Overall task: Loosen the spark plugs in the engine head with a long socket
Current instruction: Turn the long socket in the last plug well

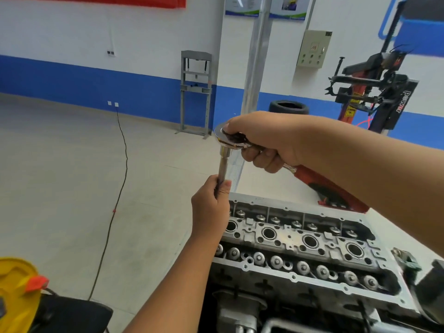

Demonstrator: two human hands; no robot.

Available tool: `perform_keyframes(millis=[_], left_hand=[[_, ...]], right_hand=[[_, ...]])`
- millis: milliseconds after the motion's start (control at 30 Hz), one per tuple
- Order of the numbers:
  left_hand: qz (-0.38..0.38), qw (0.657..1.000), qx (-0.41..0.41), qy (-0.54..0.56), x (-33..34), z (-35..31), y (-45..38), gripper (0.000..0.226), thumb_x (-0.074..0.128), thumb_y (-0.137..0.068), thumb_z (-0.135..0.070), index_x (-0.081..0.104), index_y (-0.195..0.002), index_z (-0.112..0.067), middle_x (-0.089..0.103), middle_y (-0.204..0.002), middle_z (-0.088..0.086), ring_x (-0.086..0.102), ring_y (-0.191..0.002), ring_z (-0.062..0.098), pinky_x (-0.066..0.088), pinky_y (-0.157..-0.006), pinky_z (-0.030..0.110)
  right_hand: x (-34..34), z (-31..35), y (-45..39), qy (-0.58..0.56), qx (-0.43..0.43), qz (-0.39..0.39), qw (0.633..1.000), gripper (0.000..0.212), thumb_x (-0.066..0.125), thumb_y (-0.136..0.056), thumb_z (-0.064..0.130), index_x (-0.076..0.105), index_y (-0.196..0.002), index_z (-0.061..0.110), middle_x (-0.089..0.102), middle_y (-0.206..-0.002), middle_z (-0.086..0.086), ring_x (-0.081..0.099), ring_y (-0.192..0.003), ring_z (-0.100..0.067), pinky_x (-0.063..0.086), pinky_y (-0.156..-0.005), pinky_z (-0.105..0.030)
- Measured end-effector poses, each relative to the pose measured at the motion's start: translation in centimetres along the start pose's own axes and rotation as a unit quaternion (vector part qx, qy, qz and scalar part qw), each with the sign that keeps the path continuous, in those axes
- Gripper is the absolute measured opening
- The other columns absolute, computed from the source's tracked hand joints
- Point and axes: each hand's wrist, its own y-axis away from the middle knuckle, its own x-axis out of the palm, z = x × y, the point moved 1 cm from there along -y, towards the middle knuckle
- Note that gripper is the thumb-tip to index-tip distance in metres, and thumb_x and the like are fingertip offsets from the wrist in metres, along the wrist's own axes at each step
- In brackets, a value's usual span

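both hands (210,203) on ratchet (230,138)

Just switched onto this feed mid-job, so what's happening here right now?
A person is working over an engine head with a ratchet fitted with a long socket. The right hand grips the ratchet near its head; the left hand holds the socket's lower end. The tool is held in the air above the head's left end, not down in any plug well. Four round wells show along the middle. Whether any plug is loosened cannot be told.
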Motion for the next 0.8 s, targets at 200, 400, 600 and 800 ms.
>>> perform_keyframes(millis=[200, 400, 600, 800], left_hand=[[0.002, 1.000, -0.002, -0.014, -0.1, 0.1, 0.0, 0.021, 0.055, -0.106, -0.031, 0.066, -0.103, -0.013, 0.061, -0.080, -0.007, 0.060, -0.068, -0.001, 0.043, -0.059, 0.003], [0.014, 1.000, -0.009, -0.027, -0.1, -0.1, 0.1, 0.024, 0.054, -0.106, -0.034, 0.066, -0.105, -0.013, 0.071, -0.089, 0.006, 0.054, -0.068, 0.008, 0.045, -0.059, 0.006], [0.033, 0.999, -0.033, 0.012, -0.1, -0.2, 0.2, 0.024, 0.050, -0.109, -0.031, 0.057, -0.088, -0.022, 0.058, -0.068, -0.006, 0.056, -0.062, 0.002, 0.042, -0.055, 0.011], [0.026, 0.996, -0.001, 0.089, -0.5, -0.6, 0.4, 0.025, 0.043, -0.105, -0.052, 0.061, -0.107, -0.035, 0.065, -0.087, -0.004, 0.059, -0.079, 0.003, 0.048, -0.072, 0.010]], right_hand=[[0.6, -0.1, 0.8, -0.094, 0.022, 0.027, 0.995, 0.035, 0.044, -0.105, 0.044, 0.049, -0.081, 0.019, 0.037, -0.053, 0.003, 0.024, -0.035, -0.010, 0.023, -0.036, -0.015], [0.9, -0.1, 0.7, -0.052, 0.029, -0.005, 0.998, 0.036, 0.042, -0.104, 0.044, 0.052, -0.084, 0.017, 0.043, -0.052, 0.002, 0.028, -0.034, -0.010, 0.026, -0.036, -0.016], [4.2, -0.7, 0.5, 0.356, -0.182, -0.254, 0.881, 0.059, 0.031, -0.098, 0.076, 0.052, -0.092, 0.021, 0.060, -0.078, 0.000, 0.059, -0.066, -0.016, 0.049, -0.055, -0.032], [3.5, -0.6, -1.3, 0.477, -0.221, -0.336, 0.782, 0.063, 0.047, -0.088, 0.084, 0.041, -0.074, 0.023, 0.054, -0.067, 0.001, 0.054, -0.055, -0.015, 0.033, -0.048, -0.026]])
